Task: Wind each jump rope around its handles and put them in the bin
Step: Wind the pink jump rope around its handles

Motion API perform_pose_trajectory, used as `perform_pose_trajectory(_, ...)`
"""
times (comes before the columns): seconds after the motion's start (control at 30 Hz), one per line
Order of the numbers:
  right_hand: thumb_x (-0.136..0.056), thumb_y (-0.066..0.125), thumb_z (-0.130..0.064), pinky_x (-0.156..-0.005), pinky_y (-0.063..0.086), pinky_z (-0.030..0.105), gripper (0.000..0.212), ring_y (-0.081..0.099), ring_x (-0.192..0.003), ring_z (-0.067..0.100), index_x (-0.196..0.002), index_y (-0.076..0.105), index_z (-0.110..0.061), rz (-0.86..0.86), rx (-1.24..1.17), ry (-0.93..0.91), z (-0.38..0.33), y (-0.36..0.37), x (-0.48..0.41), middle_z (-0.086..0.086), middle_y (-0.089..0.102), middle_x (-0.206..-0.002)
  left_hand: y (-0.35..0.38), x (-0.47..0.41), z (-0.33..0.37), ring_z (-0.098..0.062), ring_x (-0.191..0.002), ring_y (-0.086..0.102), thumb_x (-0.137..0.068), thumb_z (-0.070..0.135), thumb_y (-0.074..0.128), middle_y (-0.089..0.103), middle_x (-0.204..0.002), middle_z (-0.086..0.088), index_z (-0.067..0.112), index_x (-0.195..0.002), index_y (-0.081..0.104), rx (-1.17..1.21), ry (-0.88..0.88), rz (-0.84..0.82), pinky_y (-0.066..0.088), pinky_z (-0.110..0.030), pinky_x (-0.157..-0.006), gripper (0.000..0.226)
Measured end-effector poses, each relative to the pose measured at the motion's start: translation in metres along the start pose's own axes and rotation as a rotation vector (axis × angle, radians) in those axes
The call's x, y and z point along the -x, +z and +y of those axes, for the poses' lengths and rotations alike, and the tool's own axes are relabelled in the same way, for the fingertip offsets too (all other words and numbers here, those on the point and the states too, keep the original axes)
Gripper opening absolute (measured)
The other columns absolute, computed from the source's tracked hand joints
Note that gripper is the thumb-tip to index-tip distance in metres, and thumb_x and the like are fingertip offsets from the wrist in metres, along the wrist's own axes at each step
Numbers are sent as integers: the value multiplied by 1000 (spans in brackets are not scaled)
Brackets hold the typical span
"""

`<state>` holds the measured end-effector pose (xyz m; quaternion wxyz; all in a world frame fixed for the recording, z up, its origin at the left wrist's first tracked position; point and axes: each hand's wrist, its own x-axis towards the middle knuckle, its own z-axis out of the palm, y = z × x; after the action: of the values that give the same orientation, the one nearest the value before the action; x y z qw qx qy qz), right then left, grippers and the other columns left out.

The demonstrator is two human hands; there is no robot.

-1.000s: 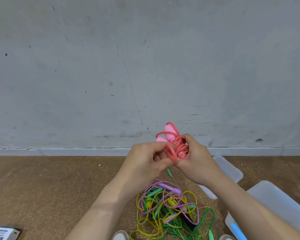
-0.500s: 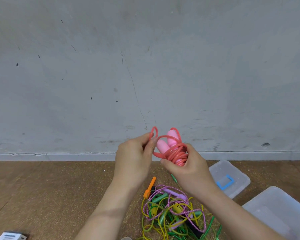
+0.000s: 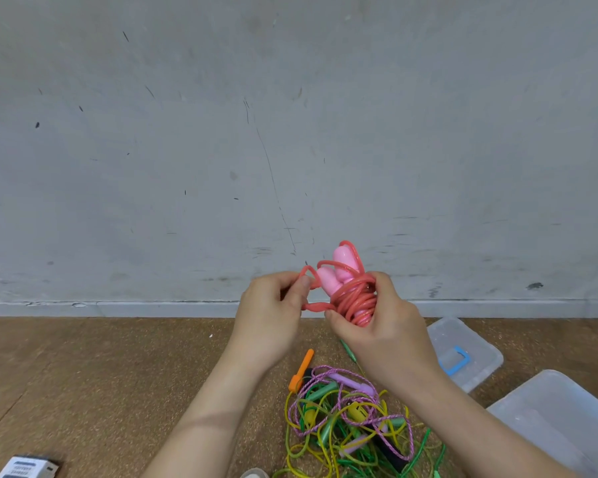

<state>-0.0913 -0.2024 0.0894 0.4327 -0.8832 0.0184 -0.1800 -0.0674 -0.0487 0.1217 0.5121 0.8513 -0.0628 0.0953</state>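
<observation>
Left hand (image 3: 273, 315) draws leftward off right hand (image 3: 384, 336), pinching last loose loop of rope (image 3: 354, 300); right grip clamps coils round handles (image 3: 339, 270). Winding looks nearly done; bin (image 3: 567, 408) next.

My left hand (image 3: 269, 322) and right hand (image 3: 385, 329) are bare, the left thumbnail (image 3: 305, 281) short and plain. My left forearm (image 3: 201, 419) and right forearm (image 3: 463, 419) are bare to the lower edge. Between them shows a pale grey rounded tip (image 3: 253, 473), perhaps my shoe's toe.
</observation>
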Motion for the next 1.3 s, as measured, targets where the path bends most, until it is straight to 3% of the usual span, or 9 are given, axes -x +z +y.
perform_pose_trajectory(0.3,-71,71,-57,-65,52,40,48,62,-71,20,-105,47,-31,-8,-5,12,-1,4,-1,-6,64,-78,0,1,3,-4,-61,54,-97,29,51,57,-54,21,29,-82,70,-100,69,87,42,-29,-60,23)
perform_pose_trajectory(0.47,-72,70,-57,-65,53,38,46,62,-70,16,-103,46,-32,-11,3,16,0,5,-1,-8,63,-77,3,3,8,-6,-63,53,-98,28,49,55,-59,15,26,-81,65,-210,102,112,35,-22,-56,24)
perform_pose_trajectory(0.6,-70,70,-58,-66,53,40,48,63,-71,19,-104,46,-33,-14,26,28,5,6,-2,-7,64,-77,6,8,8,-26,-85,60,-101,32,39,66,-81,1,17,-92,63,-469,114,40,41,-38,-69,30)
perform_pose_trajectory(0.73,-69,72,-61,-66,53,38,52,63,-71,18,-106,48,-33,-38,33,45,10,9,0,-8,64,-78,7,8,16,-30,-91,59,-103,33,28,63,-91,-4,18,-95,50,-780,188,-84,32,-35,-65,28)
perform_pose_trajectory(0.8,-69,71,-61,-68,53,38,53,63,-74,18,-108,48,-34,-73,41,53,11,11,1,-8,64,-80,3,8,18,-31,-93,58,-103,28,34,53,-83,-2,21,-90,43,-883,224,-196,39,-38,-70,18)
perform_pose_trajectory(0.9,-67,70,-61,-72,53,39,55,64,-78,17,-110,48,-35,-126,41,32,11,12,3,-8,65,-85,-8,8,22,-30,-93,57,-100,27,45,32,-67,4,22,-74,34,-991,204,-325,40,-37,-73,29)
perform_pose_trajectory(1.03,-70,69,-59,-71,52,38,59,63,-81,19,-117,45,-32,-184,108,-26,11,12,6,-7,65,-88,-13,9,27,-29,-93,57,-97,41,47,59,-85,-5,20,-69,38,-995,114,-420,33,-33,-67,36)
perform_pose_trajectory(1.2,-71,69,-59,-69,51,38,59,63,-79,21,-116,44,-30,-186,141,-59,9,9,2,-6,65,-86,-11,9,16,-30,-86,59,-104,27,34,41,-65,1,20,-67,30,-1084,259,-358,40,-37,-69,38)
perform_pose_trajectory(1.3,-72,70,-57,-69,51,39,60,63,-79,22,-118,44,-29,-187,143,-80,10,8,2,-5,65,-87,-12,6,10,-32,-85,58,-104,29,32,56,-80,-5,20,-75,33,-957,298,-304,42,-41,-71,30)
